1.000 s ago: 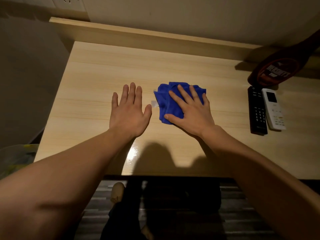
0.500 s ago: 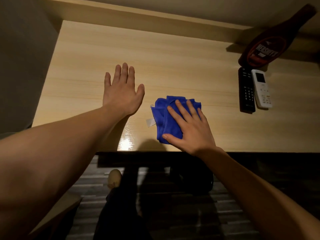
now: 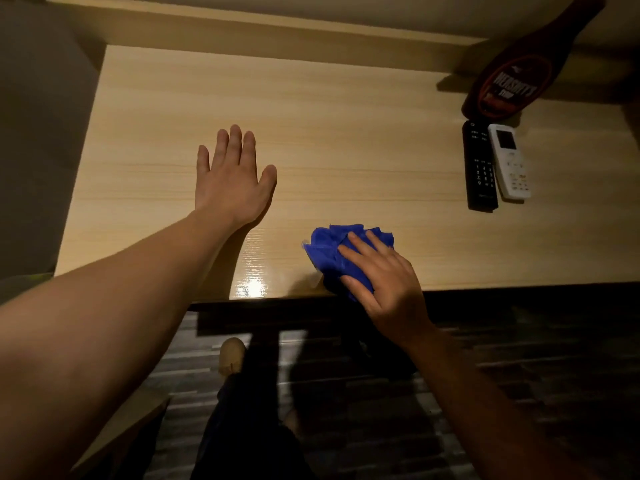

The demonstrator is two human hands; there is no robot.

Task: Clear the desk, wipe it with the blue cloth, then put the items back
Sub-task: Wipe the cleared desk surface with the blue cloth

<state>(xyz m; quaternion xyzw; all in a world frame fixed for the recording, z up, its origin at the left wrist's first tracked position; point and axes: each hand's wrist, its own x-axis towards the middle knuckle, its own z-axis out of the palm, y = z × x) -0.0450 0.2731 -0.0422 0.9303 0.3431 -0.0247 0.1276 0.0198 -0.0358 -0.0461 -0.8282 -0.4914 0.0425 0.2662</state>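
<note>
The blue cloth (image 3: pixel 329 252) is bunched at the front edge of the light wooden desk (image 3: pixel 346 140). My right hand (image 3: pixel 384 282) presses down on the cloth, fingers spread over it, with the palm past the desk's edge. My left hand (image 3: pixel 230 174) lies flat and open on the desk, to the left of the cloth and farther back, holding nothing. At the right side of the desk lie a black remote (image 3: pixel 479 168) and a white remote (image 3: pixel 510 161) side by side.
A brown chocolate syrup bottle (image 3: pixel 512 77) lies at the back right, just behind the remotes. A raised wooden ledge (image 3: pixel 277 32) runs along the desk's back. Below the front edge are dark striped flooring and my legs and a shoe (image 3: pixel 232 355).
My right hand has dragged the blue cloth from the desk's middle toward me to the front edge. The left hand has stayed flat on the desk.
</note>
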